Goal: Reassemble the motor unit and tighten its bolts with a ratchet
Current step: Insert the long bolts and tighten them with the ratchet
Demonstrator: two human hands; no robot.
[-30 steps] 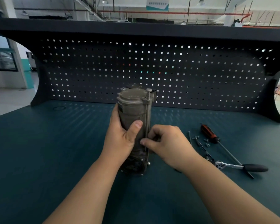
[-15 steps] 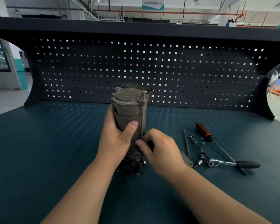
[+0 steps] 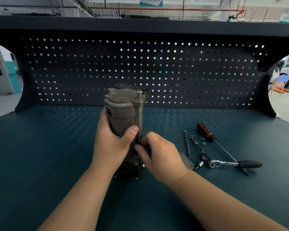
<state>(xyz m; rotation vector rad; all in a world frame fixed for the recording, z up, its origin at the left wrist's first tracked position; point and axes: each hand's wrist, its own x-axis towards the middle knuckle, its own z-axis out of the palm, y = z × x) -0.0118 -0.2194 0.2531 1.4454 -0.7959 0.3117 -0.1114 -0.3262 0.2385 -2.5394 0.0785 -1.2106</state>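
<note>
Motor unit (image 3: 123, 114) upright on the teal bench (image 3: 40, 155), left hand (image 3: 112, 144) wrapped around its housing, right hand (image 3: 160, 152) pinching the long through-bolt (image 3: 138, 112) on its right side, ratchet (image 3: 232, 163), screwdriver (image 3: 207, 133) and loose bolts (image 3: 202, 141) right of the motor unit, pegboard (image 3: 190, 72) behind.

A dark teal worktop (image 3: 40, 155) fills the foreground, streaked with small patches of light. Behind it stands a black perforated metal back panel (image 3: 173, 72), its square holes letting daylight through, topped by a dark overhanging shelf (image 3: 140, 25). Beyond lies a factory hall: a pale grey concrete floor (image 3: 0, 104) at left, a red overhead pipe (image 3: 173, 9) and a teal-and-white hanging sign (image 3: 151, 1).
</note>
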